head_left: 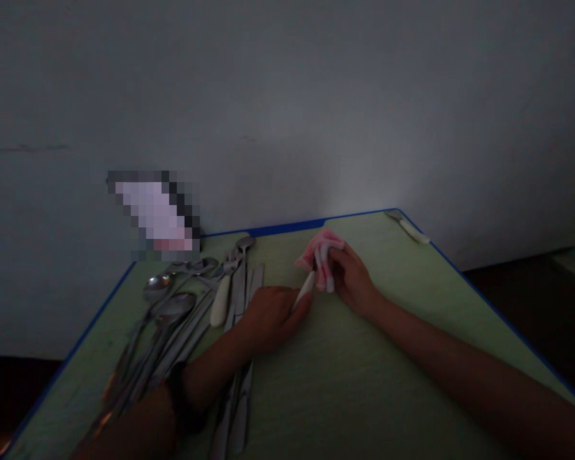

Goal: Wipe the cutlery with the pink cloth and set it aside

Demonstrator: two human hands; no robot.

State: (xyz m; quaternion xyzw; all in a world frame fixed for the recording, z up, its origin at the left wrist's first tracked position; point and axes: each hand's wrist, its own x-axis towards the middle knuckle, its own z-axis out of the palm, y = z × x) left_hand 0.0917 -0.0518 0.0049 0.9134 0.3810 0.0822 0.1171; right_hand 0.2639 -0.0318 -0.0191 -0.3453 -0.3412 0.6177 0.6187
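My left hand (275, 316) is closed around the white handle of a utensil (305, 287), above the middle of the table. The utensil's far end is hidden by a pink and white cloth (322, 252), so I cannot tell its kind. My right hand (352, 278) grips that cloth, with its fingers folded around it against the utensil. Left of my left hand lies a heap of metal cutlery, with a ladle-like spoon (175, 308), a round-bowled spoon (158, 285), another white handle (220, 301) and several table knives (239, 409).
The pale green table (388, 377) has a blue edge and stands against a grey wall (287, 115). A white-handled fork (414, 231) lies at the far right corner. A blurred-out upright object (153, 214) stands at the far left corner.
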